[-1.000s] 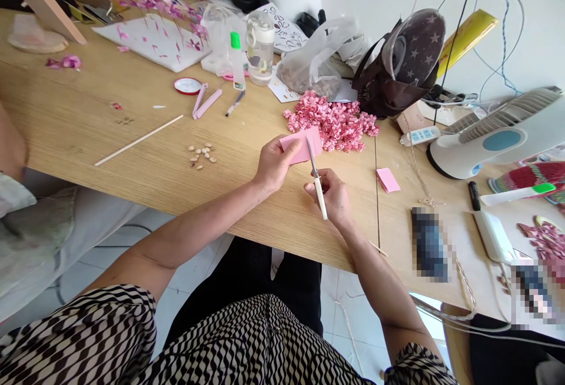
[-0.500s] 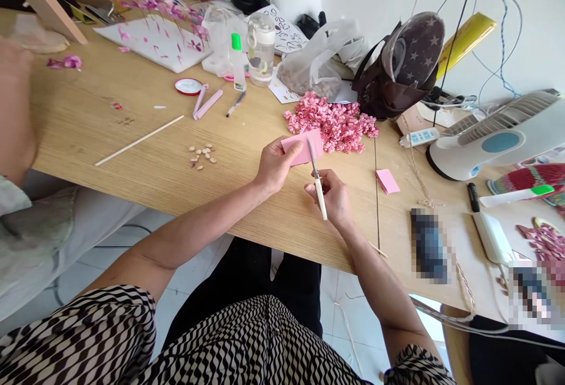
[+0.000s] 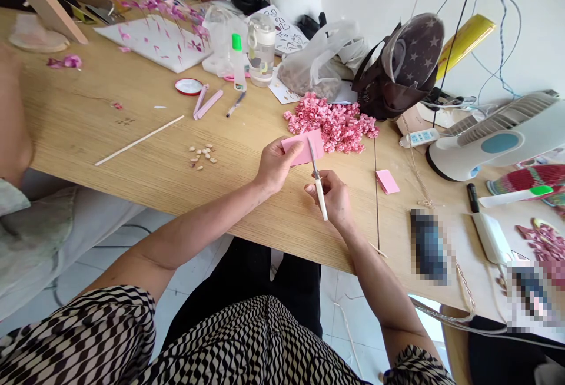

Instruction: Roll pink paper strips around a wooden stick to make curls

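Observation:
My left hand (image 3: 274, 164) pinches a pink sheet of paper (image 3: 302, 148) by its left end, thumb on top. In my right hand (image 3: 336, 196) is a pair of scissors (image 3: 321, 196) with pale handles, the fingers curled round them. The blades lie across the right part of the paper. Just behind the paper is a heap of small curled pink pieces (image 3: 331, 123). To the right of my hands lies another folded pink paper (image 3: 388, 181).
A thin stick (image 3: 139, 140) and several pale seed-like bits (image 3: 203, 152) lie left of my hands. Behind stand a glue bottle (image 3: 238, 64) and a clear water bottle (image 3: 262, 49). A white fan (image 3: 494, 138) stands at right. Another person's arm (image 3: 15, 120) rests at far left.
The other person's arm at far left has shifted slightly left. My hands, the paper and the scissors look almost unmoved.

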A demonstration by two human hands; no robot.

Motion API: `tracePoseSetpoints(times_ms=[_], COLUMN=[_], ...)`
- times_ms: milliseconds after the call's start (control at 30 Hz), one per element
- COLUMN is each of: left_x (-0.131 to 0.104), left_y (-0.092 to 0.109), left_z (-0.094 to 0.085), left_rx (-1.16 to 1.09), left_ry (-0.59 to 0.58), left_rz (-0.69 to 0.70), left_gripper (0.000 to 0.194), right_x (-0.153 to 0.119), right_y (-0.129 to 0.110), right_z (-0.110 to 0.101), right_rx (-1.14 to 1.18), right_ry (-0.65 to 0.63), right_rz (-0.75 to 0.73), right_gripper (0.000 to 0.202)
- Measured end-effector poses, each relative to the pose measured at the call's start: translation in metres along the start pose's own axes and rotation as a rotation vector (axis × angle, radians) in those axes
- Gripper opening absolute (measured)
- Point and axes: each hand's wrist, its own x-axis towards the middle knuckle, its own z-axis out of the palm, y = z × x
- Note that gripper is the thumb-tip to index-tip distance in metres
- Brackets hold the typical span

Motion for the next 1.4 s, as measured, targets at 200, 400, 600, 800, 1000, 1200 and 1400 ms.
tracePoseSetpoints(times_ms=[200,400,600,800,1000,1200,1400], left_x=[-0.001,-0.001,-0.002,-0.001,0.001,0.001,0.005], left_y=[-0.001,0.000,0.004,0.006,0.003,0.005,0.006], left_z=[-0.001,0.000,0.003,0.001,-0.001,0.000,-0.001], left_rx=[0.014,-0.006,-0.053,-0.056,-0.042,-0.061,-0.080], left_ry=[-0.006,-0.012,-0.018,-0.050,-0.055,-0.016,0.071], left_rz=[0.001,-0.014,-0.062,-0.084,-0.063,-0.053,0.000], left_gripper=[0.043,0.041,0.044,0.041,0.038,0.035,0.038], right_x=[0.000,0.000,0.000,0.000,-0.001,0.001,0.001], right_y=[0.001,0.001,0.001,-0.003,-0.006,0.003,0.006], right_z=[0.000,0.000,0.000,0.000,0.000,-0.001,0.000], right_rx=[-0.005,0.003,-0.001,0.013,0.010,-0.010,-0.042], right_ry=[-0.009,0.000,0.004,0.023,0.025,-0.030,-0.082], right_rz=[0.005,0.006,0.012,0.031,0.036,-0.004,-0.040], right_gripper=[0.050,0.051,0.052,0.052,0.052,0.052,0.053])
